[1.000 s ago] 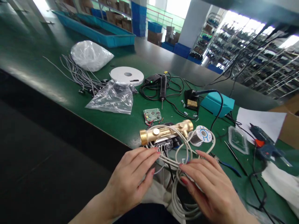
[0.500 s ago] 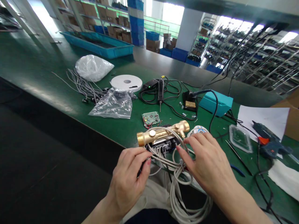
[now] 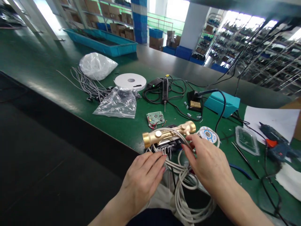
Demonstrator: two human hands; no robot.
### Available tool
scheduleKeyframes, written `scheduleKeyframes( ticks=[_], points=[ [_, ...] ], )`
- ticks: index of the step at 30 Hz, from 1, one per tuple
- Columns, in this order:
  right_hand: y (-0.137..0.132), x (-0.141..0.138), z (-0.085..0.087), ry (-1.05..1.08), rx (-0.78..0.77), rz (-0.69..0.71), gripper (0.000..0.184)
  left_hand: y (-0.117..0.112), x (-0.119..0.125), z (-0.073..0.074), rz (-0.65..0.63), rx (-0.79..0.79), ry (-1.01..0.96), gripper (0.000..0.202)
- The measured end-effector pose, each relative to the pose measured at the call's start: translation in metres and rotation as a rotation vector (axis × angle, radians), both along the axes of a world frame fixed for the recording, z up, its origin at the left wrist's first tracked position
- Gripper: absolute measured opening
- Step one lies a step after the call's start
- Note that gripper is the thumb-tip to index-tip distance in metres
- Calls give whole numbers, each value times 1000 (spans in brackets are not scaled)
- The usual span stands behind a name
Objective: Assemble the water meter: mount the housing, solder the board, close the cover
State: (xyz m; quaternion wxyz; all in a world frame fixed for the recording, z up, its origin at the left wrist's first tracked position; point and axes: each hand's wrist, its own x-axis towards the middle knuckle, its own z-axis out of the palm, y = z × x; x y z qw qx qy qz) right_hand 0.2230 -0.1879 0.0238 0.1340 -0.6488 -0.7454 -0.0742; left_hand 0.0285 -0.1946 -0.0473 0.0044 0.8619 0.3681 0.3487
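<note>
A brass pipe fitting with threaded ends lies at the bench's front edge, over a black housing with thin wires coming out of it. A grey cable loops across both and hangs in coils over the edge. My left hand is left of the coils, its fingers stretched out side by side, tips at the wires below the housing. My right hand has its thumb and fingers closed round the grey cable near the fitting's right end; the fingertips are partly hidden.
Behind the fitting lie a circuit board and an electric screwdriver. A solder reel, soldering station, tweezers, plastic lid and glue gun are to the right. Plastic bags and a white reel stand left.
My left hand has moved right and its curled fingers have straightened over the wires. My right hand has shifted slightly, thumb and fingers drawing closer round the cable. The whole view has shifted a little.
</note>
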Motion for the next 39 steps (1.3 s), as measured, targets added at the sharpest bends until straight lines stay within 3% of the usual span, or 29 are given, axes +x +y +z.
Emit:
scheduleKeyframes(
  ticks=[4, 8, 10, 21, 28, 30, 32, 34, 37, 39],
  points=[
    [-6, 4, -6, 33, 139, 120, 9, 1, 3, -4, 17, -2, 49, 30],
    [-10, 3, -8, -29, 154, 492, 23, 4, 3, -8, -19, 31, -37, 29],
    [-11, 1, -10, -67, 127, 570, 26, 5, 4, -8, -22, 42, -71, 26],
    [-6, 0, -18, -250, -37, 558, 22, 8, 13, -12, 55, 45, 21, 19],
    [-10, -11, -9, -16, -62, 598, 11, 26, -14, -13, -18, 173, 77, 20],
    [-7, -13, -4, 74, 39, 523, 12, 25, -20, -11, -7, 144, 77, 21],
    [-2, -13, -1, 80, 146, 341, 12, 20, -22, -8, 20, 80, 33, 26],
    [4, -13, 0, 37, 144, 187, 18, 14, -20, -6, 45, 7, -44, 31],
    [9, -18, -2, 39, 70, 153, 21, 6, -14, -6, 44, -53, -139, 30],
    [11, -24, -2, 102, 102, 174, 22, 5, -13, -9, 24, -58, -154, 31]
  ],
)
